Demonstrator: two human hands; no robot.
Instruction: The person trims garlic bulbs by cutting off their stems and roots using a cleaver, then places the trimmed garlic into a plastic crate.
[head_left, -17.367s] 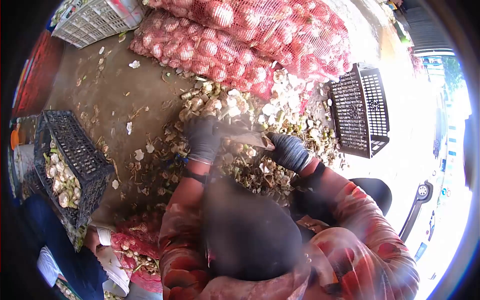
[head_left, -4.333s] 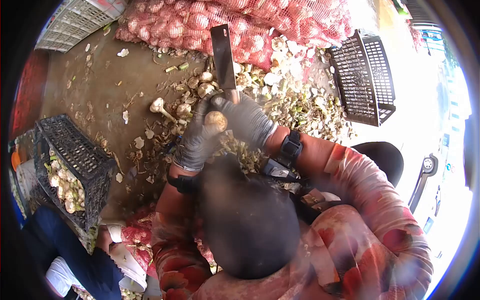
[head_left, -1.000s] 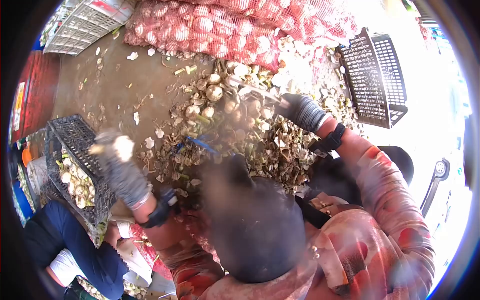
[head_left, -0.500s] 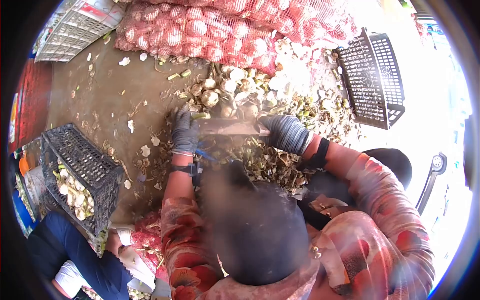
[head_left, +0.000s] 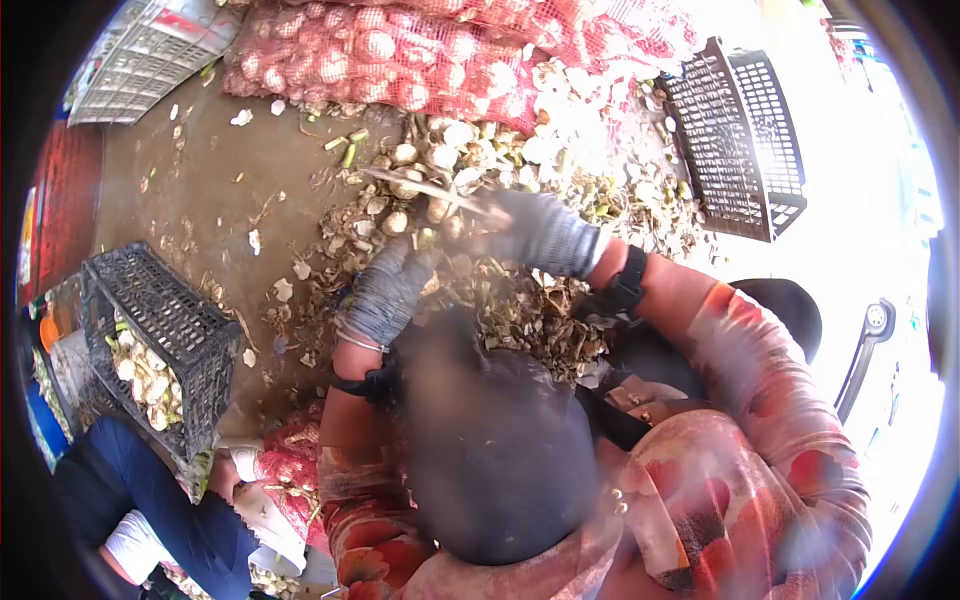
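Note:
My right hand (head_left: pixel 535 232), in a grey knit glove, is closed round the handle of a knife (head_left: pixel 425 187). The blade points left above the heap, turned nearly edge-on and slightly blurred. Lower and to the left, my gloved left hand (head_left: pixel 385 290) is closed on a garlic bulb, mostly hidden by the fingers; a pale green stem end (head_left: pixel 426 239) shows at the fingertips. Loose garlic bulbs (head_left: pixel 440 157) lie just beyond both hands. Dry skins and cut stalks (head_left: pixel 545 325) are heaped below and to the right of the hands.
Red mesh sacks of garlic (head_left: pixel 375 60) lie along the far side. A black crate (head_left: pixel 725 140) stands at right; another crate (head_left: pixel 165 300) holding peeled-looking garlic (head_left: pixel 150 385) is at left. Another person's dark-clothed leg (head_left: pixel 150 490) is at lower left. A dark head covering blocks the lower middle.
The knife has lifted away from the left hand and turned from broadside to nearly edge-on, its tip swinging up-left. My left hand has moved down and slightly right.

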